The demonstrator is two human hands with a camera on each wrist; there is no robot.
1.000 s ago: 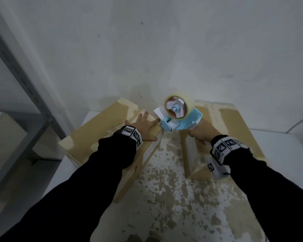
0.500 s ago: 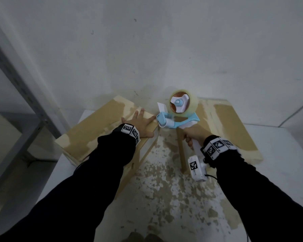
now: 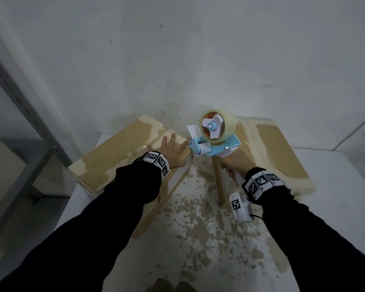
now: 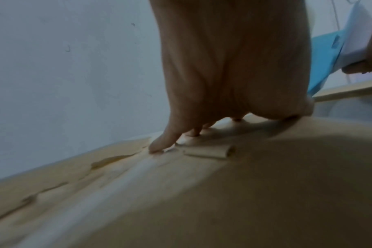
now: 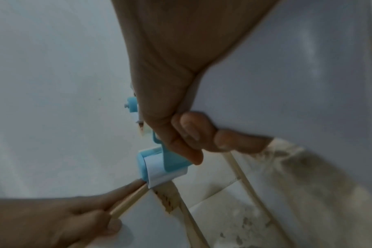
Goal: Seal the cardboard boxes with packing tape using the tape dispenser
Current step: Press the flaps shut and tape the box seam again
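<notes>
We see left hand (image 3: 170,151) fingers (image 4: 161,142) spread flat on the left flap (image 3: 118,157); right hand (image 3: 233,166) fingers (image 5: 189,127) curl round the dispenser (image 3: 213,142) handle, its roller at that flap's edge, over the open box (image 3: 198,218) on the desk (image 3: 346,197).

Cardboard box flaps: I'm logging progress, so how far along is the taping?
Done: no fresh tape across the gap between the flaps. In hand: the left hand presses flat on the left tan cardboard flap; the right hand holds the blue-and-white tape dispenser at the far end. Left: closing the flaps and taping them.
</notes>
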